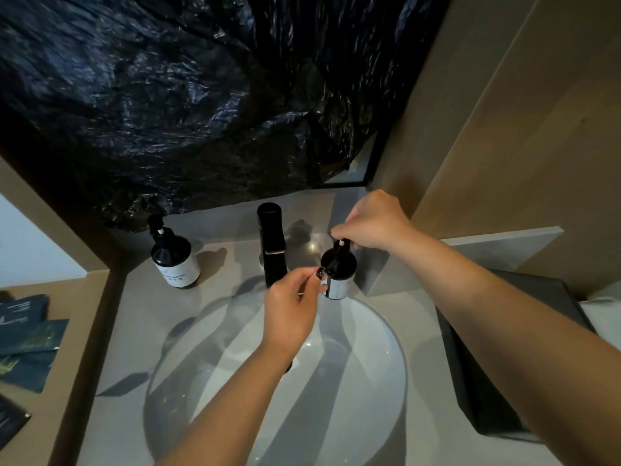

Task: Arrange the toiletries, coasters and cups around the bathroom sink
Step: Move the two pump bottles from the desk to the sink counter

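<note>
A dark pump bottle with a white label (339, 274) stands on the grey counter just right of the black faucet (272, 245), at the back rim of the white sink (386, 348). My right hand (373, 220) pinches its pump head from above. My left hand (292, 307) pinches the bottle's left side at the shoulder. A second dark pump bottle with a white label (173, 257) stands alone on the counter to the left of the faucet.
Black plastic sheeting (201, 95) covers the mirror behind the counter. Dark sachets (27, 338) lie on a wooden ledge at the left. A black box (487, 381) sits on the counter at the right, under my right forearm. A grey block (376, 270) stands right of the held bottle.
</note>
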`<state>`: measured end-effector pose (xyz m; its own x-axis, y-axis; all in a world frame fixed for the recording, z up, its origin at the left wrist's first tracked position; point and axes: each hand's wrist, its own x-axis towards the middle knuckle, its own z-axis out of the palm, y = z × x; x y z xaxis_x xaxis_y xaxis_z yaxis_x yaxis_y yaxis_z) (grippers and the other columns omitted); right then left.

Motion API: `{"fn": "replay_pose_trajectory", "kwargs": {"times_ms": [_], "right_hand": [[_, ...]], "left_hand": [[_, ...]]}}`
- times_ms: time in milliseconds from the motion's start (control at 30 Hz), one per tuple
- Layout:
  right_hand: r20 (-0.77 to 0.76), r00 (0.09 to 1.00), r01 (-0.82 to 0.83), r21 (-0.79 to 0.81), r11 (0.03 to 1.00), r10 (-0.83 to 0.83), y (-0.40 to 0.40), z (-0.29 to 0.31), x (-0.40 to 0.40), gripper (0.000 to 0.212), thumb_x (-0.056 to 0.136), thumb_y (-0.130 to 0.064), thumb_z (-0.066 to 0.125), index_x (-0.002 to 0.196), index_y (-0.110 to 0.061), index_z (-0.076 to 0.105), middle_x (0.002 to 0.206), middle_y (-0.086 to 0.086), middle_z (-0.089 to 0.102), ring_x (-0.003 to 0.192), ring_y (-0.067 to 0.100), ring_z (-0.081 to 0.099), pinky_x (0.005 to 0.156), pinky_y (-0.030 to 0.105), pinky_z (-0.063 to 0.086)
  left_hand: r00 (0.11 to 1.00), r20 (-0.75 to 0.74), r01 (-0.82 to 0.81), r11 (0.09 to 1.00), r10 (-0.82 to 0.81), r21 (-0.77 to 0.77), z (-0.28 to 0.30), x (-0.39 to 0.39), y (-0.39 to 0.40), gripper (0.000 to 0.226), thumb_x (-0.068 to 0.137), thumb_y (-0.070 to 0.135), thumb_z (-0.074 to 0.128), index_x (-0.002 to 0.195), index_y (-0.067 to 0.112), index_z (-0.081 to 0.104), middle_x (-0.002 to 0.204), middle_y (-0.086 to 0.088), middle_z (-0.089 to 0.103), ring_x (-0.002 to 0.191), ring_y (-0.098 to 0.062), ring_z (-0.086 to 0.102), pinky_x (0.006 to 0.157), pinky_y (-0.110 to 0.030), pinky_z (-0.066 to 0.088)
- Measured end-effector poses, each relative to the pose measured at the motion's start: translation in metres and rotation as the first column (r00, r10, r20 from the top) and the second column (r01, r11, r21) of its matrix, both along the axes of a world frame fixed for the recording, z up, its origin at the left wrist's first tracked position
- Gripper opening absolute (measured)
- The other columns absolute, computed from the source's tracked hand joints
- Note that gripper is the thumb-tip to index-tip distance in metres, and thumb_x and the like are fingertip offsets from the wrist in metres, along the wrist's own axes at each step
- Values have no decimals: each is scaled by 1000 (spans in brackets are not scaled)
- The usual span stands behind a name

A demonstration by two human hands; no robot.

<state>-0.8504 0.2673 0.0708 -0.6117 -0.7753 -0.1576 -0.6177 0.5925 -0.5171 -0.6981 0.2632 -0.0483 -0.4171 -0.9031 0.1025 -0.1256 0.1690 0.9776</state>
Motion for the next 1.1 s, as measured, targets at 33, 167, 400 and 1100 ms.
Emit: {"fn": "replay_pose_trajectory", "kwargs": {"times_ms": [33, 167, 400, 1100], "right_hand": [[0, 1000, 11, 0, 1000, -11, -4, -3, -2, 30, 63, -30, 71, 70, -2, 75, 68, 11, 73, 65, 18, 66, 70, 37, 58], [30, 998, 54, -21, 998, -53, -20, -8, -10, 26, 68, -30, 72, 65, -5, 75, 49, 0, 63, 49, 6, 56, 46, 22, 45], [60, 998, 29, -45, 999, -26, -38, -17, -25, 27, 74, -32, 73, 60, -8, 74, 50, 0, 67, 56, 7, 65, 52, 19, 48], [39, 999, -21, -210, 977, 30, -52, -30, -45, 26, 81, -15, 69, 90, 9, 70, 89, 25, 71, 79, 33, 71, 73, 45, 59]], "left_hand": [[1000, -1, -4, 1000, 4, 6, -3, -4, 1, 25, 93, 9, 58, 87, 32, 68, 87, 1, 75, 81, -9, 72, 80, -33, 58], [997, 81, 19, 998, -14, -53, -12, -22, 2, 15, 94, 12, 58, 98, 13, 72, 81, 3, 75, 74, -3, 71, 76, -26, 57], [987, 157, -31, 999, 36, -35, -42, -49, 6, 29, 91, 14, 61, 119, 21, 61, 111, 7, 63, 98, -11, 63, 86, -30, 54], [950, 313, -52, 991, 10, 125, -65, -99, -54, 72, 94, 16, 57, 153, 17, 16, 148, -10, 42, 134, -29, 43, 110, -44, 37]]}}
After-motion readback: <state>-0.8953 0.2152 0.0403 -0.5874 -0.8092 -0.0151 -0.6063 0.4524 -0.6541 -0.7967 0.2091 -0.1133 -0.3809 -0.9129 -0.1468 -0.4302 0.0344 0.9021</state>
